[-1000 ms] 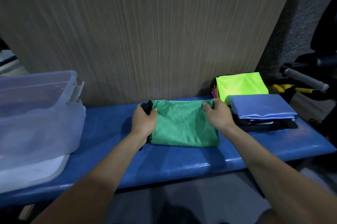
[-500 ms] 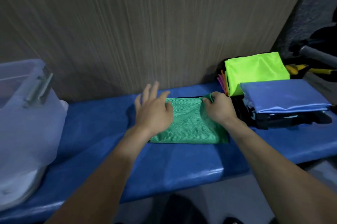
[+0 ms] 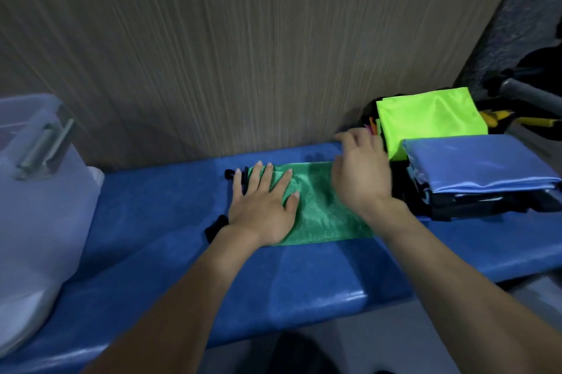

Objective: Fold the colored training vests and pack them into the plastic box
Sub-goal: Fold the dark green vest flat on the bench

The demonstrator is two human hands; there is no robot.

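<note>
A folded green mesh vest (image 3: 322, 209) with black trim lies on the blue bench (image 3: 273, 282). My left hand (image 3: 263, 206) presses flat on its left half, fingers straight and spread. My right hand (image 3: 362, 170) hovers over the vest's right edge, blurred, fingers loosely extended toward the back, holding nothing. To the right a neon yellow-green vest (image 3: 431, 118) and a light blue vest (image 3: 477, 163) lie folded on a dark stack. The clear plastic box (image 3: 36, 185) stands at the bench's left end.
A wood-grain wall (image 3: 243, 39) rises right behind the bench. A grey bar (image 3: 532, 95) and yellow tool handles (image 3: 517, 119) lie beyond the vest stack at far right. The floor shows below the bench's front edge.
My left hand has come down flat onto the green vest. My right hand has let go of the vest's right corner and lifted up and back. The view has shifted slightly right.
</note>
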